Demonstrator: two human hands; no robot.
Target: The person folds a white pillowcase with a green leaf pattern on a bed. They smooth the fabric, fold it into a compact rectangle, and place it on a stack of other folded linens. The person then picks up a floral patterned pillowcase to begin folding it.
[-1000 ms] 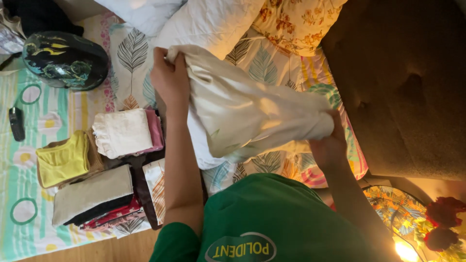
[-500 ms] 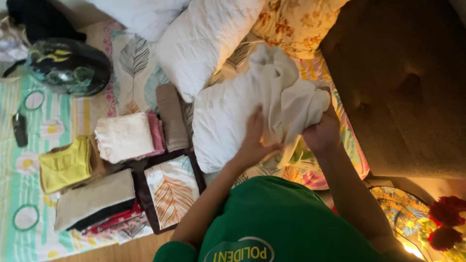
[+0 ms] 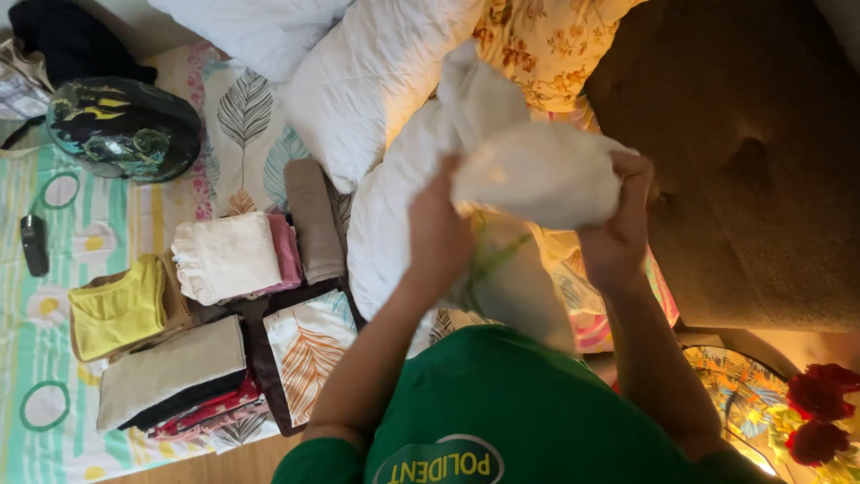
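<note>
Two hands, left hand (image 3: pixel 441 229) and right hand (image 3: pixel 616 235), are closing tight on a cream cloth (image 3: pixel 536 175) bunching at twelve o'clock above the bed, looking light, limp, best gripped by its edges.

Left hand (image 3: pixel 439 224) and right hand (image 3: pixel 618 242) grip a cream cloth (image 3: pixel 537 175); folded clothes (image 3: pixel 224 260) lie beside.

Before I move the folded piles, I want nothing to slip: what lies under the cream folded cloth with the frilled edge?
Under the cream folded cloth a pink folded piece shows along its right edge. Below both lies a dark brown cloth on the bed. Anything else beneath is covered.
</note>
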